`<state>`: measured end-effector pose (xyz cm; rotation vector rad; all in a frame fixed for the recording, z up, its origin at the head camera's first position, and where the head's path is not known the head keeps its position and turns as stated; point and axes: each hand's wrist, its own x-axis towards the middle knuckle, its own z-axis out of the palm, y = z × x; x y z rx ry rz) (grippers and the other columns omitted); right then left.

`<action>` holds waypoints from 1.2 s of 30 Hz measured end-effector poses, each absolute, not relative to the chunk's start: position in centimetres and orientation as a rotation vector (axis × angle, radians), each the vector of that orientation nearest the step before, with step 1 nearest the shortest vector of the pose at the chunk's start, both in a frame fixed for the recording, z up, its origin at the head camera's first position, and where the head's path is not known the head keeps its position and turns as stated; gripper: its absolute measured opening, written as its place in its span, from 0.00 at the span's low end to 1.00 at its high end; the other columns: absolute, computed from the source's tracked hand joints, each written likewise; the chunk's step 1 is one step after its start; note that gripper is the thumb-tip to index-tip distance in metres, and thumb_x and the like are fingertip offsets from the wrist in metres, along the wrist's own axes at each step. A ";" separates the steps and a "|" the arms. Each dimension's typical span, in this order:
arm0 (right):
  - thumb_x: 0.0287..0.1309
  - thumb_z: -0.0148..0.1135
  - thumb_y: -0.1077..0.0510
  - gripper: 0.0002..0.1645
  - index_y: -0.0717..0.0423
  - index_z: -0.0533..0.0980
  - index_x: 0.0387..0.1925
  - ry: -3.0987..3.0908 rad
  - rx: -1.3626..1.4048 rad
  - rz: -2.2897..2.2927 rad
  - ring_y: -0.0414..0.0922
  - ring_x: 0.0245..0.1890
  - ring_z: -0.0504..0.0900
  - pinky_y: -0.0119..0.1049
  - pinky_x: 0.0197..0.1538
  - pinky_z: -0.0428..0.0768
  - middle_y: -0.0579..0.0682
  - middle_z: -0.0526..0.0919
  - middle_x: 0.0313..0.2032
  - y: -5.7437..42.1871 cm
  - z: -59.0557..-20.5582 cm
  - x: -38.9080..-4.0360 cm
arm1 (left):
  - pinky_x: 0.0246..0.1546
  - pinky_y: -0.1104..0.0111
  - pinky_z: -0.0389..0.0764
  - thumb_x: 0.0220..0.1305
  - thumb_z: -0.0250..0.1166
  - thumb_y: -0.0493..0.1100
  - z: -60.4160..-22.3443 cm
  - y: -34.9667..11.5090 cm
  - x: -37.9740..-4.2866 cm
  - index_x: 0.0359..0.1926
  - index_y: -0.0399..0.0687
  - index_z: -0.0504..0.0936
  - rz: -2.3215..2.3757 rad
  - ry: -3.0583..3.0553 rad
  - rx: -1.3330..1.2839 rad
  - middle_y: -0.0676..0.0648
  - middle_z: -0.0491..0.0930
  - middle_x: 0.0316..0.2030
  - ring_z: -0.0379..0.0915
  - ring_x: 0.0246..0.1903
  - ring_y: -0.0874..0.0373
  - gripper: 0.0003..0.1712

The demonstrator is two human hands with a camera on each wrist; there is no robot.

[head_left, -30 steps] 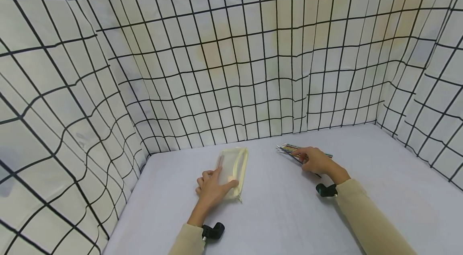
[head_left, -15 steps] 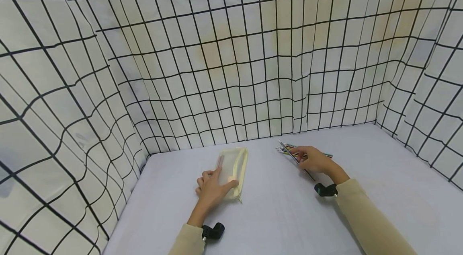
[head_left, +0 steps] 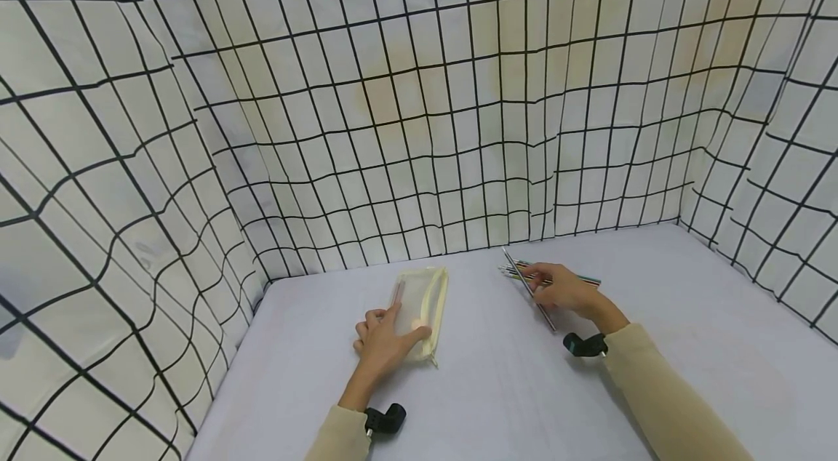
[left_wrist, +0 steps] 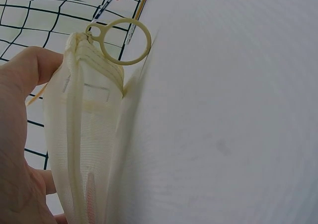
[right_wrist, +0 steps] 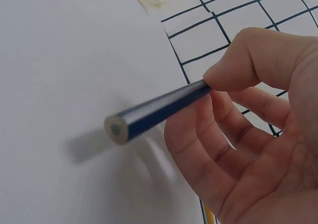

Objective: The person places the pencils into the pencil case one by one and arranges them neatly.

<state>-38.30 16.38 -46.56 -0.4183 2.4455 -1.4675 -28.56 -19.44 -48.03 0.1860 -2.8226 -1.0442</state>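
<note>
My left hand [head_left: 382, 341] holds a pale yellow mesh pencil case [head_left: 417, 294] lying on the table, thumb along its zip side and fingers at the other side. A ring pull [left_wrist: 126, 63] hangs at the zip end in the left wrist view. A thin pinkish thing [left_wrist: 90, 199] shows through the mesh; its kind is unclear. My right hand [head_left: 556, 288] pinches a dark blue pencil [right_wrist: 161, 106] between thumb and fingers, its flat unsharpened end toward the right wrist camera. Beneath that hand lies a loose bunch of pencils [head_left: 591, 281], partly hidden by it.
A white cloth covers the table [head_left: 484, 388]. White curtain walls with a black grid [head_left: 406, 177] stand at the back and both sides. A dark wrist camera [head_left: 388, 419] sticks out by the left wrist, another camera [head_left: 584, 345] by the right.
My right hand has separated one pencil from the bunch and turned it to a steeper slant, its near end swinging left. The left hand and pencil case have stayed in place.
</note>
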 end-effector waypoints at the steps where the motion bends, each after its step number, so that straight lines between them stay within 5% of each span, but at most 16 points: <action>1: 0.49 0.58 0.71 0.41 0.59 0.69 0.69 2.433 -0.414 -1.479 0.44 0.28 0.72 0.34 0.30 0.72 0.55 0.75 0.45 16.3 -46.6 -38.3 | 0.50 0.45 0.57 0.51 0.71 0.69 -48.0 -19.4 -28.5 0.75 0.51 0.68 -1.043 -2.820 0.183 0.37 0.63 0.65 0.54 0.61 0.39 0.55; 14: 0.51 0.57 0.70 0.39 0.57 0.69 0.69 2.348 -0.393 -1.563 0.45 0.38 0.76 0.36 0.37 0.77 0.57 0.76 0.51 15.2 -46.7 -37.9 | 0.50 0.46 0.58 0.50 0.71 0.69 -48.3 -19.5 -28.6 0.74 0.50 0.69 -1.034 -2.817 0.189 0.37 0.63 0.65 0.54 0.61 0.38 0.54; 36: 0.50 0.61 0.72 0.41 0.60 0.70 0.69 2.288 -0.352 -1.636 0.47 0.38 0.80 0.41 0.41 0.85 0.57 0.79 0.45 12.1 -47.1 -37.1 | 0.50 0.45 0.58 0.50 0.71 0.69 -48.2 -19.4 -28.6 0.74 0.50 0.69 -1.037 -2.819 0.185 0.37 0.64 0.65 0.54 0.60 0.38 0.54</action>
